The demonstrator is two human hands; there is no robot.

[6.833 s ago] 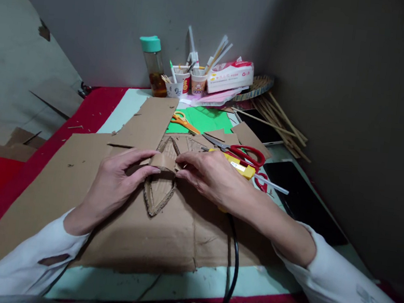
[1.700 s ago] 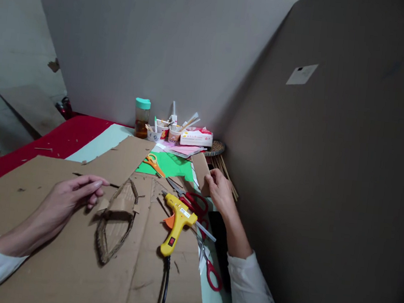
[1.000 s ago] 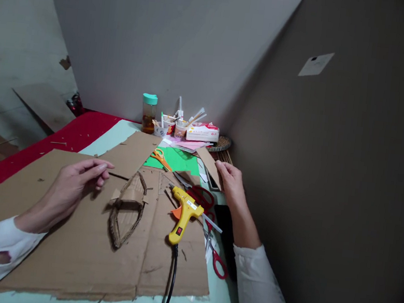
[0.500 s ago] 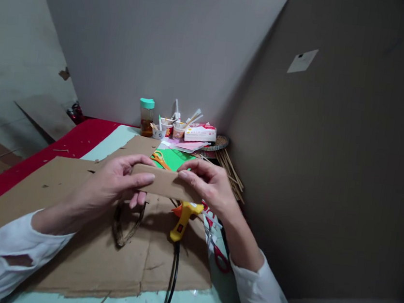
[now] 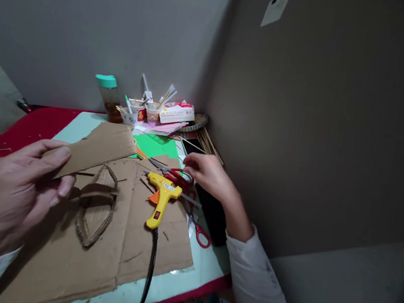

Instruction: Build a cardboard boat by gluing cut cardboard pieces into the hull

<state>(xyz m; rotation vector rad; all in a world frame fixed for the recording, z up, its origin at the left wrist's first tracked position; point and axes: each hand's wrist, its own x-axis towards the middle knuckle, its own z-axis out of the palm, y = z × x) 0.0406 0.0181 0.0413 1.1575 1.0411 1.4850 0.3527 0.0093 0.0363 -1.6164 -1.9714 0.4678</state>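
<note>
My left hand (image 5: 18,189) is closed on one end of a flat cardboard strip (image 5: 96,149), thumb on top, holding it above the table. Below the strip lies a boat-shaped cardboard frame (image 5: 86,221) with a crosspiece over its middle. My right hand (image 5: 208,174) is beside the red handles of a pair of scissors (image 5: 175,174). Its fingers are bent, with a gap between thumb and forefinger, and nothing shows in them. A yellow glue gun (image 5: 162,198) with an orange trigger lies left of this hand.
A second pair of red-handled scissors (image 5: 201,236) lies near the right edge. Cardboard sheets (image 5: 153,258) cover much of the table. Behind are a green sheet (image 5: 158,146), a teal-lidded bottle (image 5: 108,97), cups of sticks and a box (image 5: 177,113). A black cord (image 5: 150,267) crosses the front edge.
My right hand has let go of the cardboard strip and moved to the scissors. My left hand has carried the strip left. The view has turned right.
</note>
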